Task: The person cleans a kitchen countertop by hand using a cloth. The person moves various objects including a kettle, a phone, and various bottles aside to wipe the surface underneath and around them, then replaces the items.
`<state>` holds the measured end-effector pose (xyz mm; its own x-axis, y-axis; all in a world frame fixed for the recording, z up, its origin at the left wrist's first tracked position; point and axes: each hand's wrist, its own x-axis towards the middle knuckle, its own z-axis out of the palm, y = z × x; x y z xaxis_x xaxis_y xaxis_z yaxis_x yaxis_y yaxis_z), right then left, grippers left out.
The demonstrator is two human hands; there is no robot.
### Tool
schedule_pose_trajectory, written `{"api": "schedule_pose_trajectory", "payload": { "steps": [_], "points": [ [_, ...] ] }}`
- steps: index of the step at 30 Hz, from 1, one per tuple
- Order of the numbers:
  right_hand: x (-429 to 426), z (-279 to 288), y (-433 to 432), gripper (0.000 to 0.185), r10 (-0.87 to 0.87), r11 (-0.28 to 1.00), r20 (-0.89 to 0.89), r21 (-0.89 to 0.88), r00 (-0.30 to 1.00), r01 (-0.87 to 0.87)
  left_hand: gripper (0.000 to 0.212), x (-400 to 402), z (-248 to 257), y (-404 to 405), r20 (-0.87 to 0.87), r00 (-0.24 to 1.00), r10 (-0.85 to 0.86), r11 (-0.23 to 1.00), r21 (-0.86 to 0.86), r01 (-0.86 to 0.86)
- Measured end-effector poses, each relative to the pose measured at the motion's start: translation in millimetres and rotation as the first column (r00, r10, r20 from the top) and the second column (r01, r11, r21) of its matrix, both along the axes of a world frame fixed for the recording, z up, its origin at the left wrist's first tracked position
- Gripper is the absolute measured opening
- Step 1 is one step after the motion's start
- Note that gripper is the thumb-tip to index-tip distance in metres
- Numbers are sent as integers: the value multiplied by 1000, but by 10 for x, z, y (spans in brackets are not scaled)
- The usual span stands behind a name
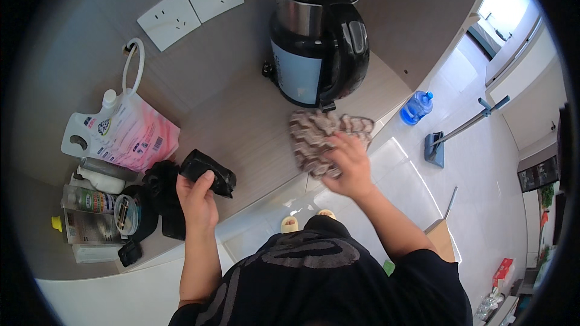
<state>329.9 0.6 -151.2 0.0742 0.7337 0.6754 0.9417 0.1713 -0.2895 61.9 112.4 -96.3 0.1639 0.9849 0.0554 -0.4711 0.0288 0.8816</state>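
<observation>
My left hand point(199, 199) holds a small black roll point(208, 172), perhaps of plastic bags, above the wooden shelf point(244, 140). My right hand point(346, 163) lies over a brown and cream striped cloth point(312, 145) at the shelf's front edge; its fingers touch the cloth, but whether they grip it is not clear. Just behind the cloth stands a black electric kettle point(299, 68) with a steel band and a copper-coloured knob. To the left of the roll are a pink and white refill pouch point(136, 136) and a bunched black item point(161, 181).
Bottles and a round clear container point(126, 215) crowd the shelf's left end. Two wall sockets point(190, 9) sit above, near a white cable point(141, 65). On the tiled floor to the right are a blue water jug point(416, 107), a long-handled dustpan point(435, 149) and a cardboard box point(443, 240).
</observation>
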Motion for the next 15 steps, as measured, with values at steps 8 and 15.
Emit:
{"api": "schedule_pose_trajectory", "payload": {
  "steps": [8,15],
  "points": [
    [1041,501,128,30,-102,933,-820,117,563,340,28,411,-163,-46,-93,996,5,999,38,-2],
    [1811,275,716,59,-256,890,164,-344,953,298,32,1050,-403,-177,-250,941,227,964,195,-181]
  ]
}}
